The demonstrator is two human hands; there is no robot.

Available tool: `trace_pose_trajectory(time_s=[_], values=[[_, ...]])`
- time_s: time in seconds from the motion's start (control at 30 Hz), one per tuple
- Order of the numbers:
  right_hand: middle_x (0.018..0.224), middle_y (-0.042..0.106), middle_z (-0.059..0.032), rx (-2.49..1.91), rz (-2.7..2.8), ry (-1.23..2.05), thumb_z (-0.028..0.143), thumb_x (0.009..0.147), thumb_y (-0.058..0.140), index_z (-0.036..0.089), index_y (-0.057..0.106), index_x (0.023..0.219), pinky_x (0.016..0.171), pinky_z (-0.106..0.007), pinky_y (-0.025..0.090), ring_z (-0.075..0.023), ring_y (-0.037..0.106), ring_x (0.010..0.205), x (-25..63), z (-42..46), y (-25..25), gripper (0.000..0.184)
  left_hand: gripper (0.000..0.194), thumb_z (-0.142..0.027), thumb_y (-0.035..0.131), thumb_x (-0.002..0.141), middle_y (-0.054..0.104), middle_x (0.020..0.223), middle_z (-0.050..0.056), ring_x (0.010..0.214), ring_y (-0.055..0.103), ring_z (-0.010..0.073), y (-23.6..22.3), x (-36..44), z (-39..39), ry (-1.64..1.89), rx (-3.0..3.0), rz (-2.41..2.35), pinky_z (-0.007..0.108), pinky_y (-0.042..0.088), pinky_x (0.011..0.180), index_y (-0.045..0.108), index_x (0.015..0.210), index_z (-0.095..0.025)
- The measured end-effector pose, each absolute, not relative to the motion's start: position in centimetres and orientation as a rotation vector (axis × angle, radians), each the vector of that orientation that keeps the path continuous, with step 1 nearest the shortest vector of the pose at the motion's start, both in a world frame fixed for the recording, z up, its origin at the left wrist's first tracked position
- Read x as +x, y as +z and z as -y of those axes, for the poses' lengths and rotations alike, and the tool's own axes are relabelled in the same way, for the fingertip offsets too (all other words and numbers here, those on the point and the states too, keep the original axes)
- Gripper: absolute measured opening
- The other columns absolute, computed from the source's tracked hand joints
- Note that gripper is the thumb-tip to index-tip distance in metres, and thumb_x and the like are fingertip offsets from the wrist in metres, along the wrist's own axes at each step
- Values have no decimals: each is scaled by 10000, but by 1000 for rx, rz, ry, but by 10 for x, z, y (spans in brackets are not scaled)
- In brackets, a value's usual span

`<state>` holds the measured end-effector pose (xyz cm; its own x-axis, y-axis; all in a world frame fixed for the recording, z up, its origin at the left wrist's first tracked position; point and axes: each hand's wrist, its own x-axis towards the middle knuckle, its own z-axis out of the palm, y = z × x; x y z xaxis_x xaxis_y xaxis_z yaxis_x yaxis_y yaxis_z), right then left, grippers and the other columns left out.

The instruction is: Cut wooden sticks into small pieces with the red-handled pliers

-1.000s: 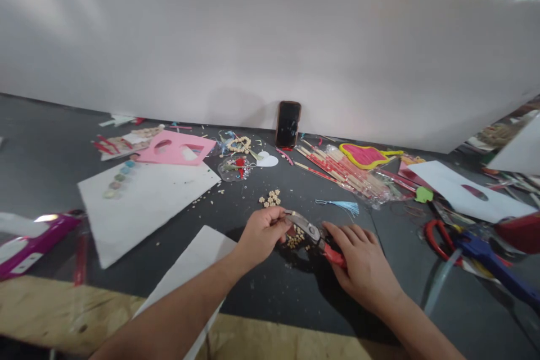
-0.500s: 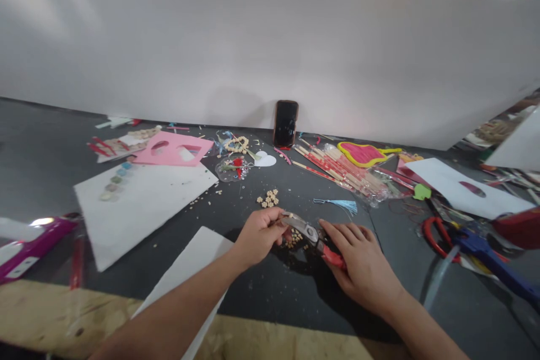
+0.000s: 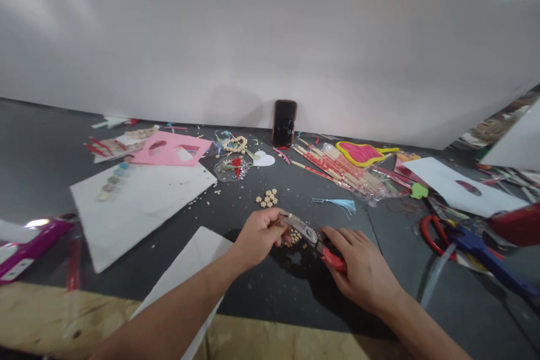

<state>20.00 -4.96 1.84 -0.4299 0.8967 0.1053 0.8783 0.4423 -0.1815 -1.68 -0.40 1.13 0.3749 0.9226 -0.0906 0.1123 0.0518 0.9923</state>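
My right hand [image 3: 363,267] is wrapped round the red handles of a pair of pruning shears [image 3: 311,234], whose metal jaws point left. At the jaw tips, my left hand [image 3: 260,239] is closed in a pinch. A small pale bit shows by the tips, but what the fingers hold is too small and covered to name. Just beyond the left hand lies a heap of pale flower-shaped pieces [image 3: 267,198]. Below the shears, a scatter of smaller pale bits [image 3: 295,238] is partly hidden by the fingers. A light blue tassel [image 3: 342,203] lies beyond the right hand.
A phone [image 3: 284,123] leans against the white partition [image 3: 270,50]. White sheets [image 3: 139,211] and pink cut-out paper [image 3: 171,148] lie left. Red-and-tan sticks [image 3: 333,166] in plastic, blue-handled scissors [image 3: 481,253] and a white cut-out sheet [image 3: 459,185] are right. A purple tool [image 3: 36,247] sits far left.
The view has shifted very slightly, so things on the table appear a little further left. Both hands and the shears keep nearly the same pose.
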Motion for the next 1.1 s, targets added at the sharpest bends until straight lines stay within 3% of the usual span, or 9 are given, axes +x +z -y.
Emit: trace_pose_trajectory(time_s=[0.27,0.43,0.67,1.1], values=[[1021,613,-90,-1619,2455,69,231,750,483,179,500,1115,759,-352,329,-221,540,888,196,49,15,369,235,-326,483,802,582,604,-4,507,458,85,11,-15,3,884,1322,-1012,197,353,521,594,738,-128],[1049,610,-98,-1595,2440,-11,236,755,482,180,486,1159,788,-368,316,-228,535,913,197,44,10,408,195,-278,567,730,612,713,6,595,513,101,11,-14,1,922,1258,-996,194,394,550,608,853,-132],[1084,597,-90,-1602,2466,27,239,759,488,188,454,1218,838,-387,298,-230,519,948,199,45,10,463,159,-268,519,755,556,533,-34,492,473,90,12,-16,1,899,1389,-1162,182,342,489,625,756,-149],[1136,565,-99,-1660,2472,180,287,769,514,194,414,1253,856,-379,272,-229,479,988,198,49,18,503,165,-272,520,744,614,641,-21,511,474,92,1,-15,2,868,1359,-1209,185,368,516,615,814,-156]])
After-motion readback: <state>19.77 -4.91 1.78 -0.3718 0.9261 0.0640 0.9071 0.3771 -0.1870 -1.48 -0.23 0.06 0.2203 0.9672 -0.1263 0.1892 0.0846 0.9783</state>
